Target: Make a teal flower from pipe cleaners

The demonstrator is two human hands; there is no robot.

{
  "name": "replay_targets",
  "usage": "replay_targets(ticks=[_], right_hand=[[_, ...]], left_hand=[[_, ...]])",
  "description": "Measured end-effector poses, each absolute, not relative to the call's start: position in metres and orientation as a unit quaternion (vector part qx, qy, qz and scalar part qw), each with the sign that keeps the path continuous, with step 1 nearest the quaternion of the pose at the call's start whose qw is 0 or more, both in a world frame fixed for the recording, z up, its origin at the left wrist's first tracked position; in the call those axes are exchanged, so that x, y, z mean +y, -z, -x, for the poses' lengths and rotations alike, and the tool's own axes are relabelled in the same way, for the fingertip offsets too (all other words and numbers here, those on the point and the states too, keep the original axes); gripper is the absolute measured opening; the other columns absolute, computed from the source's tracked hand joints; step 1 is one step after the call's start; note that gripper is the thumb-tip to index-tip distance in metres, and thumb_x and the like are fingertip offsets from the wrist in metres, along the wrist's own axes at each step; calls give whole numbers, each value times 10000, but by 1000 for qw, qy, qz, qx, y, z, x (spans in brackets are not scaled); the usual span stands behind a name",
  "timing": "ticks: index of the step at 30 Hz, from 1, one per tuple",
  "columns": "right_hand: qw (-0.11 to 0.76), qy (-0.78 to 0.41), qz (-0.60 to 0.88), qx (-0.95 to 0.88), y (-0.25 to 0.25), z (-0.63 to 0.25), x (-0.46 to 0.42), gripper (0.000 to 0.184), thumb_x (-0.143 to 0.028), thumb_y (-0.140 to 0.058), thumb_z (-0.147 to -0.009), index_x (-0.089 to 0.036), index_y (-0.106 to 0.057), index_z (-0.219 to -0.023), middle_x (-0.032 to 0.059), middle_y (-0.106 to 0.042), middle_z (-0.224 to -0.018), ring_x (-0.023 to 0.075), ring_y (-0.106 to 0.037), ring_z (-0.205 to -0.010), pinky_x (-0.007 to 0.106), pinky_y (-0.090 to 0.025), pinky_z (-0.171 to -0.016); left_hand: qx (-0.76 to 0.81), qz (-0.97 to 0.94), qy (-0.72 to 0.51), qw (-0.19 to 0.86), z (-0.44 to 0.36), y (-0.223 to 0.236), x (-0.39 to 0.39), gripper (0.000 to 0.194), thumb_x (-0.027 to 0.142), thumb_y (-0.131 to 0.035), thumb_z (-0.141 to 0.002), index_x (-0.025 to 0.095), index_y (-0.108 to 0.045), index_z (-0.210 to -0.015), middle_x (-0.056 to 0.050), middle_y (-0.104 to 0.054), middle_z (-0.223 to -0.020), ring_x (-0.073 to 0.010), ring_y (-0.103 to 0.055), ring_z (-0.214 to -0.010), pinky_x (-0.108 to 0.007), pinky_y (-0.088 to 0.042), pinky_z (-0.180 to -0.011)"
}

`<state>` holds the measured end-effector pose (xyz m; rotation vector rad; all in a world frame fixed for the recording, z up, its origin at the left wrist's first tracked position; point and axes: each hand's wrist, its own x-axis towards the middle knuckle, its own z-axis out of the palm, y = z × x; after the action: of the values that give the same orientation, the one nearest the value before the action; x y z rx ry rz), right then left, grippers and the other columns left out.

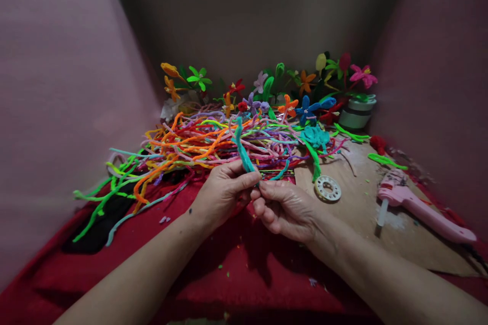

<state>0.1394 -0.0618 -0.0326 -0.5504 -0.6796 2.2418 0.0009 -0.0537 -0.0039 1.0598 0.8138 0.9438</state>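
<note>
A teal pipe cleaner (243,150), folded into a narrow petal-like loop, stands upright and leans a little left. My left hand (223,190) pinches its lower end between thumb and forefinger. Right beside it, my right hand (292,208) is closed with thumb and fingertips at the same base; the exact spot is partly hidden by the fingers. Just behind my hands lies a big heap of loose pipe cleaners (198,139) in many colours. A turquoise pipe-cleaner flower (315,136) rests at the right of this heap.
On the right, a pink glue gun (427,208) and a white slotted disc (328,189) lie on a cardboard sheet (343,233). Finished flowers stand along the back, near a striped pot (356,112). A black object (99,226) lies left on the red cloth (213,274).
</note>
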Motion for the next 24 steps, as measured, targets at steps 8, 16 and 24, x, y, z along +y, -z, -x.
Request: replay_targets(ticks=[8,16,24], right_hand=[[443,-738,298,-412,30,-138,-64,213,-325,-603,-750,-115,-613,-722,21,-629,-578,85,-532,-399,194,-459,-360],[449,-623,414,-489,20,-136,-71,155,-291,-565,-740,-163,-531,-659,-30,-578,-495,75,-484,-354,171,-390,-311],[414,-655,441,-454,27,-131,-71,183,-283,-585,-686,-178,-468,-592,-33,-570,-434,73,-422,-279,161,-326,-228]], left_hand=[[391,-521,-468,598,3,14,-48,183,281,-638,-742,145,-547,-660,47,-482,-505,-57,-452,-440,-187,-342,-445],[414,-555,-468,549,4,10,-47,154,273,-682,-690,124,-646,-677,29,-528,-523,-52,-448,-457,-176,-348,-445],[464,-555,-553,413,8,6,-40,153,282,-697,-650,134,-664,-676,22,-569,-568,-66,-485,-457,-177,-388,-424]])
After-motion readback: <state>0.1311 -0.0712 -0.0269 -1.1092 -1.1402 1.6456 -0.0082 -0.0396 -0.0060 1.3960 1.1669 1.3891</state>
